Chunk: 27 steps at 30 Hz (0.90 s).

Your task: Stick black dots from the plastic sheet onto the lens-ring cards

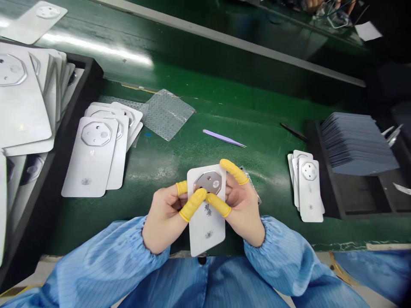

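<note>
A white rounded panel (208,239) with an octagonal metallic inset (213,182) near its top is held upright between both hands, close to my body. My left hand (168,214) grips its left side, the thumb pressing on the lower part of the inset. From the right, my right hand (240,201) holds it, with the thumb meeting the left thumb and the index finger along the top right corner. Yellow finger cots cover the thumbs and some fingers. Behind the panel, the other fingers are partly hidden. A small transparent sheet (252,184) lies beside my right hand.
Similar white panels (90,162) lie stacked at left, beside a black tray (93,70) full of them. Purple tweezers (224,138) and bubble wrap (168,114) rest on the green bench. At right are smaller-looking panels (310,192) and a black box (334,205) of grey sheets (356,141).
</note>
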### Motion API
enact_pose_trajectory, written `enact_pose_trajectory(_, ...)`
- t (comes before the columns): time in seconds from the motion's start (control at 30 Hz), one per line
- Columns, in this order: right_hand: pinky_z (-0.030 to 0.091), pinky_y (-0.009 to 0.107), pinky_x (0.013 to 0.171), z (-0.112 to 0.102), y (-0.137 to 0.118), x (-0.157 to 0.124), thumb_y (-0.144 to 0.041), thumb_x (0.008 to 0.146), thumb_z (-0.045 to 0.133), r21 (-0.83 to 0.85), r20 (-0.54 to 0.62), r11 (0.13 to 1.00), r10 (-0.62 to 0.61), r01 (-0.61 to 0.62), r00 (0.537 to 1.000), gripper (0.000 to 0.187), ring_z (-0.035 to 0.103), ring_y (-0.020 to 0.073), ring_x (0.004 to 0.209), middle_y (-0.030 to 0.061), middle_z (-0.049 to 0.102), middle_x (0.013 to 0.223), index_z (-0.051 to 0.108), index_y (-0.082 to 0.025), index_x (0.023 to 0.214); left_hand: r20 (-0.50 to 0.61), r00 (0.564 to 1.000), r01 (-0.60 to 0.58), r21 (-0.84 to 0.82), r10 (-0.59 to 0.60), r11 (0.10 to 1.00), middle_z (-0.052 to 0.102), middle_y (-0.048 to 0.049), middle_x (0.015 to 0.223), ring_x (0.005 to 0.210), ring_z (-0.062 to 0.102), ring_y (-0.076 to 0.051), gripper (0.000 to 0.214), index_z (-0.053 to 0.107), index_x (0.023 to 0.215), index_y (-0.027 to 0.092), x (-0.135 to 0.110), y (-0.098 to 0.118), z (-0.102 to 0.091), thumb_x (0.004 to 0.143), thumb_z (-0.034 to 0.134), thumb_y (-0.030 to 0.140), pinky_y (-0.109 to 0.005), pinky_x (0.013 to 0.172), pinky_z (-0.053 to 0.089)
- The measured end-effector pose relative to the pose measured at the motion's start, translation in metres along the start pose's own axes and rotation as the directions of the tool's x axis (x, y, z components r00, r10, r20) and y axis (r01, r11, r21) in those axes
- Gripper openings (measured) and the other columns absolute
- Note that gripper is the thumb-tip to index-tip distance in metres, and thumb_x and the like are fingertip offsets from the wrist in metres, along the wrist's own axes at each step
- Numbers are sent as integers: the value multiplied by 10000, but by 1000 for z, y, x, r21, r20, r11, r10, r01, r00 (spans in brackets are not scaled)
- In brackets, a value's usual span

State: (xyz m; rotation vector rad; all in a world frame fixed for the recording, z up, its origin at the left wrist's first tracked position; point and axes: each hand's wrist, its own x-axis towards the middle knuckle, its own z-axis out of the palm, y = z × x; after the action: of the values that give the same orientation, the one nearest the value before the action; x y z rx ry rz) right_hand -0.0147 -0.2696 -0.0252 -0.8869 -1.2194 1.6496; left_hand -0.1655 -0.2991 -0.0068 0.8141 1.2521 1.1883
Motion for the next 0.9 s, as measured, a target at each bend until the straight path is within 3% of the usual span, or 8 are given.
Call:
enact_pose_trajectory(0.17, 658, 284, 645, 9, 12, 2, -314, 795, 714, 2, 11, 1000, 31, -31, 999, 569, 744, 171, 794, 48, 677, 1160, 417, -297, 1280, -115, 993, 4, 180, 17, 984, 717, 13, 574, 490, 639, -118, 129, 730, 707, 157, -1, -8, -5, 640, 823, 217, -148, 456, 516)
enact_pose_trajectory(0.3, 647, 279, 599, -20, -4, 7, -419, 801, 689, -216, 39, 976, 26, -17, 999, 634, 737, 167, 752, 71, 663, 1184, 393, -280, 1344, 12, 998, -64, 154, 63, 986, 767, -30, 746, 636, 706, -161, 219, 701, 925, 155, 5, -16, -6, 765, 735, 300, -205, 580, 576)
enact_pose_trajectory(0.4, 639, 277, 659, -90, -43, -10, -416, 807, 689, -593, -124, 805, -87, -4, 989, 586, 729, 193, 845, 96, 657, 1206, 475, -263, 1330, 45, 987, -157, 98, 153, 983, 769, -88, 880, 696, 719, -171, 291, 623, 1082, 131, 4, -17, -4, 898, 559, 347, -248, 625, 579)
enact_pose_trajectory(0.53, 626, 357, 663, -233, -68, -7, -555, 704, 730, -853, -255, 513, -242, -100, 936, 743, 726, 300, 877, 188, 665, 1166, 513, -233, 1338, 31, 980, -198, 144, 196, 970, 760, -113, 795, 617, 704, -169, 346, 576, 1134, 80, 9, -16, -1, 896, 521, 324, -267, 585, 569)
enact_pose_trajectory(0.6, 600, 455, 705, -272, -68, 1, -570, 732, 690, -962, -210, 228, -270, -149, 940, 665, 710, 366, 905, 230, 691, 1051, 577, -205, 1276, 28, 979, -203, 200, 201, 959, 758, -116, 776, 608, 700, -169, 332, 593, 1097, 71, 11, -16, -1, 863, 545, 302, -274, 592, 574)
enact_pose_trajectory(0.7, 465, 542, 996, -245, -65, -6, -512, 835, 590, -992, -1, -110, -492, -63, 871, 458, 509, 411, 1255, 260, 560, 1291, 656, -190, 1154, 7, 984, -174, 217, 176, 961, 757, -115, 798, 629, 702, -168, 318, 596, 1076, 77, 10, -17, -2, 841, 549, 287, -282, 617, 581)
enact_pose_trajectory(0.77, 475, 521, 1021, -188, -54, -12, -418, 890, 557, -991, 133, -62, -518, 118, 845, 404, 557, 330, 1229, 182, 608, 1253, 594, -196, 1225, 12, 991, -136, 196, 136, 971, 753, -116, 828, 655, 703, -167, 328, 581, 1095, 80, 12, -20, -5, 841, 542, 284, -291, 642, 584)
enact_pose_trajectory(0.9, 469, 465, 1054, -87, -7, -11, -349, 869, 629, -889, 397, 149, -216, 432, 892, 430, 494, 261, 1301, 144, 560, 1348, 550, -198, 1264, 59, 996, -78, 343, 61, 936, 746, -112, 830, 703, 712, -193, 360, 581, 1095, 85, 21, -29, -12, 815, 538, 308, -343, 699, 598)
